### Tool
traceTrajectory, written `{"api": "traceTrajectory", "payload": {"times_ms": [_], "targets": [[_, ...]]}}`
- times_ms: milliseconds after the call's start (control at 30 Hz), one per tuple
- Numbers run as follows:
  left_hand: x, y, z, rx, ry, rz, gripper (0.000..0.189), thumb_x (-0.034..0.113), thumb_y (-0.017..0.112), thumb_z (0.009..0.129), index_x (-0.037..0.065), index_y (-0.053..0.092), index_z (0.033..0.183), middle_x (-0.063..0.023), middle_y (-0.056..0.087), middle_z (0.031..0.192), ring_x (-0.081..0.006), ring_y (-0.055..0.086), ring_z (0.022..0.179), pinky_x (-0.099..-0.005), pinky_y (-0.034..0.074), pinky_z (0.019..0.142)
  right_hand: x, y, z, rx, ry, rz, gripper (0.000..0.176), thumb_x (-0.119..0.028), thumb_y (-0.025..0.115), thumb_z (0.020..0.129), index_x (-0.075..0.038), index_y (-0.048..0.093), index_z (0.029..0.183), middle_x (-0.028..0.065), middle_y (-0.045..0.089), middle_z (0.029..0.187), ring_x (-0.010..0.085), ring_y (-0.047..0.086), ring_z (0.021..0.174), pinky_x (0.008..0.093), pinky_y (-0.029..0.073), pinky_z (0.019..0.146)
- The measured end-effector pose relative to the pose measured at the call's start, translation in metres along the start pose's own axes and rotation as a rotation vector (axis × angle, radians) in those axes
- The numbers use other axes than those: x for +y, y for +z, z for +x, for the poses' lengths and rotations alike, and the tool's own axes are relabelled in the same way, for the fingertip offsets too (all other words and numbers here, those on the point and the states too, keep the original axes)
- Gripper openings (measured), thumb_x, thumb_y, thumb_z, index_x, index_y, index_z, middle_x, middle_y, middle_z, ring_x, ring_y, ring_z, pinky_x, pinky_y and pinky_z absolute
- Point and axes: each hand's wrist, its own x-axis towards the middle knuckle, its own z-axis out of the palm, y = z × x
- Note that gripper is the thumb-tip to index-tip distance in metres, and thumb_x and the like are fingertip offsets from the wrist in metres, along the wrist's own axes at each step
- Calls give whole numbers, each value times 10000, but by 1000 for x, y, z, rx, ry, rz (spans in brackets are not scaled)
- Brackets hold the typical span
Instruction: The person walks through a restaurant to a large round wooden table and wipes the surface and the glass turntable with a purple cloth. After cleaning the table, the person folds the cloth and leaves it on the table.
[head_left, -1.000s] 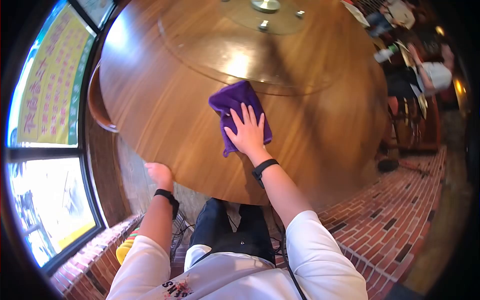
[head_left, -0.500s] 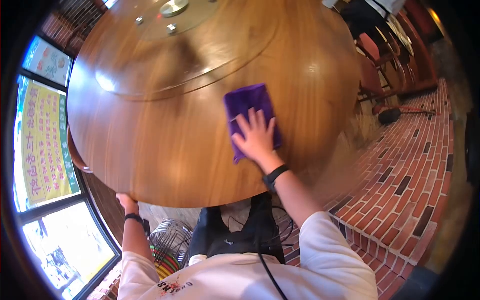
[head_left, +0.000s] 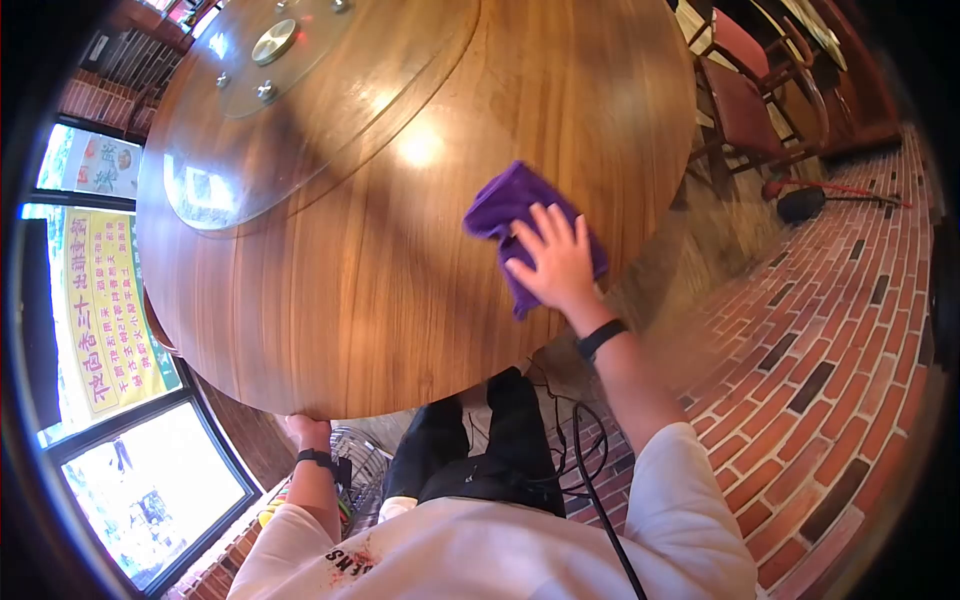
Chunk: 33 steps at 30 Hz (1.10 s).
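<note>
A purple cloth point(head_left: 510, 200) lies bunched and folded on the round wooden table point(head_left: 330, 340). My right hand point(head_left: 556, 262) rests flat on the cloth's near right part, fingers spread and stretched out, pressing it against the wood near the table's right edge. My left hand point(head_left: 309, 432) is at the table's near edge, low on the left. Its fingers are mostly hidden at the rim, so their closure does not show.
A glass turntable point(head_left: 340, 150) with a metal hub point(head_left: 274, 42) sits on the table. Chairs with red seats point(head_left: 740, 105) stand at the right, beside a brick floor point(head_left: 800, 370). A black cable point(head_left: 600, 520) hangs by my legs; a wire basket point(head_left: 362, 455) is below the left edge.
My right hand and the cloth have moved right across the table, and the cloth is more crumpled. The view has turned, and my left hand remains at the near edge.
</note>
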Motion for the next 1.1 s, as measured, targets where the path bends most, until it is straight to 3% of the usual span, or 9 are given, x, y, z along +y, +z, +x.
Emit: {"api": "traceTrajectory", "payload": {"times_ms": [200, 267, 367, 433, 567, 667, 767, 933, 1100], "targets": [[-17, 21, -20, 161, 340, 234, 618, 445, 278, 1093, -1, 484, 1469, -133, 498, 1531, -315, 510, 1353, -420, 406, 1155, 44, 10, 54, 10, 172, -173, 655, -563, 609, 933, -256, 513, 1503, 113, 391, 1623, 337, 311, 1513, 667, 183, 1196], [-17, 36, -37, 134, 205, 12, 680, 476, 195, 1112, -14, 420, 1526, -135, 441, 1585, -310, 445, 1412, -401, 349, 1187, 41, 13, 55, 8, 173, -194, 662, -554, 602, 944, -263, 482, 1526, 113, 368, 1636, 332, 295, 1522, 672, 179, 1195], [-24, 25, -24, 109, 194, -82, 714, 515, 187, 1110, -15, 413, 1532, -131, 433, 1596, -305, 418, 1435, -393, 309, 1205, 10, 30, 62, -14, 259, -234, 729, -566, 572, 949, -194, 431, 1560, 179, 288, 1664, 409, 235, 1535, 736, 145, 1164], [-28, 21, -25, 159, 181, -69, 730, 536, 190, 1108, -12, 410, 1538, -115, 438, 1597, -301, 425, 1433, -379, 304, 1205, -44, 34, 75, -152, 119, -248, 765, -560, 567, 942, -165, 399, 1576, 228, 260, 1661, 462, 214, 1529, 786, 144, 1123], [-20, 33, -40, 202, 133, -124, 725, 541, 223, 1108, -15, 425, 1528, -102, 465, 1581, -287, 441, 1421, -363, 309, 1195, -175, 52, 92, -255, -306, -87, 735, -546, 637, 887, -202, 478, 1518, 209, 315, 1634, 443, 239, 1518, 788, 147, 1117], [-30, 19, -19, 203, 147, -100, 720, 544, 254, 1105, -19, 464, 1500, -110, 516, 1536, -292, 489, 1378, -364, 342, 1170, -247, 82, 103, -273, -485, 118, 724, -556, 649, 883, -257, 493, 1523, 186, 295, 1643, 434, 229, 1519, 789, 122, 1133], [-29, 21, -23, 323, 152, 35, 721, 546, 258, 1104, -22, 473, 1494, -117, 540, 1509, -293, 512, 1351, -361, 358, 1156, -291, 102, 127, -244, -523, 176, 685, -563, 628, 897, -263, 518, 1504, 166, 319, 1635, 400, 245, 1519, 771, 129, 1150], [-21, 29, -29, 346, 143, 12, 723, 543, 251, 1106, -28, 473, 1490, -122, 540, 1506, -294, 511, 1348, -362, 358, 1156, -276, 113, 179, -166, -442, 187, 654, -585, 617, 900, -245, 572, 1457, 91, 398, 1609, 315, 287, 1518, 707, 130, 1195], [-30, 15, -11, 275, 229, -12, 720, 541, 259, 1106, -33, 485, 1478, -126, 547, 1498, -303, 522, 1335, -367, 374, 1147, -161, 98, 241, -88, -236, -81, 691, -618, 541, 934, -195, 533, 1481, 92, 405, 1606, 304, 312, 1506, 674, 166, 1197]]}}
